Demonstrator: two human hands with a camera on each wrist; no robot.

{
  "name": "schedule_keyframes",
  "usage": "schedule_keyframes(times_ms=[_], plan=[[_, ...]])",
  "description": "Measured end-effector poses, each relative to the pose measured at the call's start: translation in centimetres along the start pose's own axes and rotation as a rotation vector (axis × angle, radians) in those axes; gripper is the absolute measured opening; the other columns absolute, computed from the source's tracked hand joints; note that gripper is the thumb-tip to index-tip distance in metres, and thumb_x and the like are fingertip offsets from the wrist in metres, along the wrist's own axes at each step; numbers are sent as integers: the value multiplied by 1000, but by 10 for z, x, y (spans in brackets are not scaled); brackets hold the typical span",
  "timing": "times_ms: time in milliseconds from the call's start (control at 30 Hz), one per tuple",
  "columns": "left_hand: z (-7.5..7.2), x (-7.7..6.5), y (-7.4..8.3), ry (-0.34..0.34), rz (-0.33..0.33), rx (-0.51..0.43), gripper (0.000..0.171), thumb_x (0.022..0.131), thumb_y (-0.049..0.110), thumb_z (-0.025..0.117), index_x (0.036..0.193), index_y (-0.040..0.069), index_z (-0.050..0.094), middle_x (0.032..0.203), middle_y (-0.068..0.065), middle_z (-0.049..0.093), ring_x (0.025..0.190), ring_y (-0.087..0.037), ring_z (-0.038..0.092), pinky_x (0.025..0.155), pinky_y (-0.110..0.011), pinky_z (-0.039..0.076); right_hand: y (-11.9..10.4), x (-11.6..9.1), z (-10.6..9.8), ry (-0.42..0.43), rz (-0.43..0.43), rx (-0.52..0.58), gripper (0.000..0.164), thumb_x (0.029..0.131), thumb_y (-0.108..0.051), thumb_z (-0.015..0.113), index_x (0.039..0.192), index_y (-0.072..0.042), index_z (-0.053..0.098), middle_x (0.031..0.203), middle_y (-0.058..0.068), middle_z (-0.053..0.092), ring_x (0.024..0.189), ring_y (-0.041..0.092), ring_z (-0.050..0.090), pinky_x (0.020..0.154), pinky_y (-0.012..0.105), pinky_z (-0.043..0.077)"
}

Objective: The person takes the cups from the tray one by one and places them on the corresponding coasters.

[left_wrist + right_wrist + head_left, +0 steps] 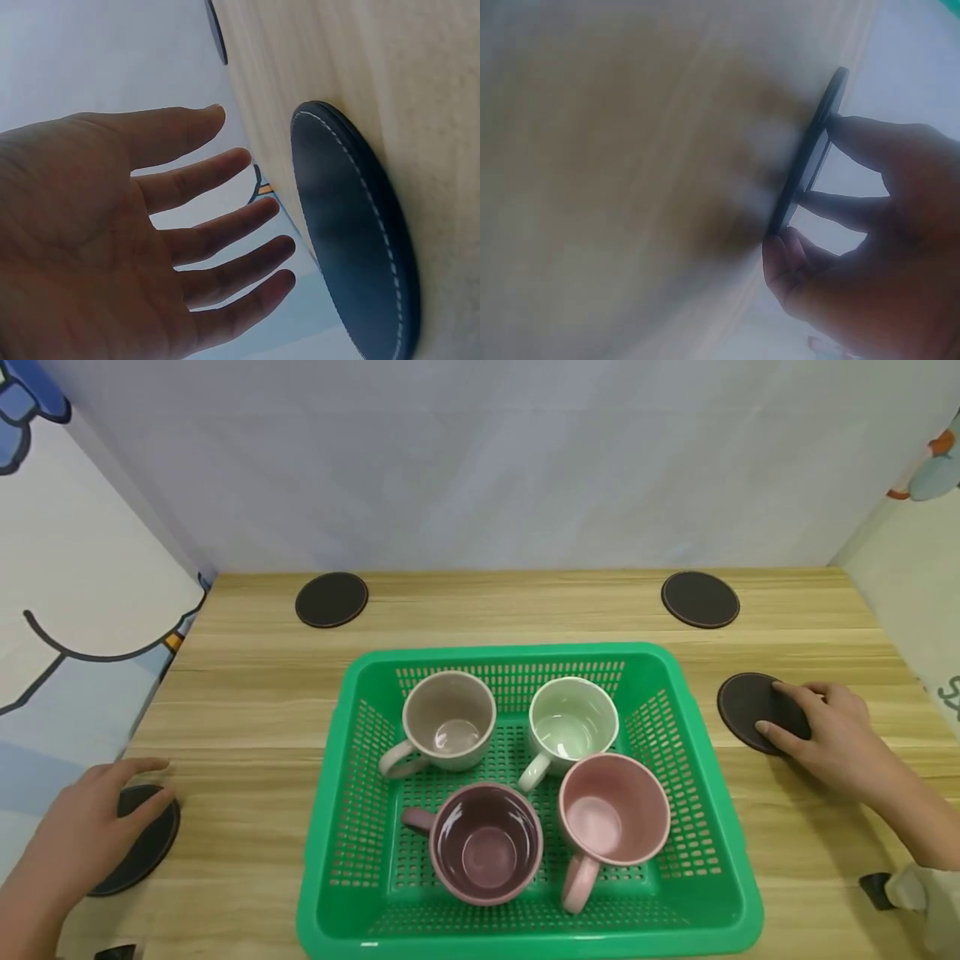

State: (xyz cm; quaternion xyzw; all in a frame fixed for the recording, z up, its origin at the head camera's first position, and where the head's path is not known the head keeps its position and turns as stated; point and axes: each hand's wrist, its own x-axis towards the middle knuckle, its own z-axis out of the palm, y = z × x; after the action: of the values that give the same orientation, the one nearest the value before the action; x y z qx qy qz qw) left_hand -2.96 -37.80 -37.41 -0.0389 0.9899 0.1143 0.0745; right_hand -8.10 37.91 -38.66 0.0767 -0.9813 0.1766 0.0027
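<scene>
My left hand [97, 827] hovers over a round black coaster [153, 843] at the table's left edge. In the left wrist view, its fingers [225, 225] are spread and hold nothing, apart from the stitched coaster [345, 232]. On the right, my right hand [840, 735] rests its thumb and index finger on another black coaster [750, 706]. The right wrist view shows this coaster [810, 161] nearly edge-on, with fingertips [840, 127] touching its face and other fingers bent at its rim.
A green plastic basket [330, 793] stands mid-table. It holds a beige mug [450, 714], a pale green mug [573, 718], a purple mug [487, 852] and a pink mug [615, 810]. Two more coasters, a left one [332, 600] and a right one [701, 599], lie near the back wall [510, 468].
</scene>
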Motion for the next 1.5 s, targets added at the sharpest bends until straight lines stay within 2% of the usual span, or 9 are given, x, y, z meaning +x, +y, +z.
schedule_keyframes(times_ms=[133, 333, 433, 667, 833, 1100, 1267, 1500], plan=[[2, -6, -4, -3, -21, 13, 54, 99, 32, 60, 131, -9, 49, 126, -45, 43, 107, -61, 40, 81, -74, 36, -3, 6, 0, -14, -10, -6, 58, 97, -23, 63, 134, 18, 43, 126, 50, 36, 115, 65, 30, 95, 72, 21], [6, -15, -10, -66, -58, -11, 59, 100, 42, 54, 132, -8, 49, 127, -44, 42, 109, -62, 38, 81, -75, 36, -7, 13, 1, -35, -14, 3, 59, 98, -23, 62, 135, 19, 42, 127, 51, 35, 117, 64, 29, 97, 73, 18], [11, -17, -12, -61, -63, -12, 59, 100, 42, 55, 132, -7, 49, 127, -44, 42, 108, -62, 39, 81, -75, 37, -9, 16, 0, -48, -4, 6, 60, 98, -24, 61, 136, 18, 41, 129, 50, 34, 119, 65, 27, 98, 74, 18], [18, -22, -9, 5, -30, 1, 51, 97, 31, 63, 128, -8, 52, 125, -43, 44, 107, -60, 41, 82, -74, 37, -13, 25, 1, -75, -7, 0, 61, 99, -25, 60, 137, 19, 40, 130, 50, 34, 120, 66, 26, 96, 73, 21], [19, -25, -5, 21, -15, 13, 49, 94, 25, 68, 127, -8, 52, 125, -43, 42, 107, -61, 40, 84, -76, 34, -18, 32, 2, -78, -27, -2, 60, 99, -24, 61, 136, 19, 41, 129, 49, 37, 120, 64, 28, 98, 73, 20], [22, -27, -5, 33, -3, -8, 54, 96, 32, 65, 131, -6, 51, 130, -44, 38, 112, -61, 36, 86, -76, 31, -25, 45, 5, -87, -34, -12, 61, 98, -26, 61, 137, 17, 42, 130, 49, 37, 121, 64, 30, 99, 73, 22], [21, -25, 0, 47, 42, -30, 53, 96, 34, 65, 130, -4, 53, 131, -42, 40, 112, -62, 38, 84, -75, 35, -30, 51, 6, -93, -44, -16, 61, 97, -25, 62, 137, 17, 42, 128, 49, 38, 121, 63, 31, 98, 72, 23], [18, -16, 10, 38, 125, -67, 51, 95, 32, 66, 130, -3, 54, 133, -42, 42, 115, -61, 38, 87, -73, 32, -40, 61, 6, -132, -28, -14, 62, 99, -28, 60, 140, 13, 40, 132, 47, 35, 123, 62, 29, 99, 71, 25]])
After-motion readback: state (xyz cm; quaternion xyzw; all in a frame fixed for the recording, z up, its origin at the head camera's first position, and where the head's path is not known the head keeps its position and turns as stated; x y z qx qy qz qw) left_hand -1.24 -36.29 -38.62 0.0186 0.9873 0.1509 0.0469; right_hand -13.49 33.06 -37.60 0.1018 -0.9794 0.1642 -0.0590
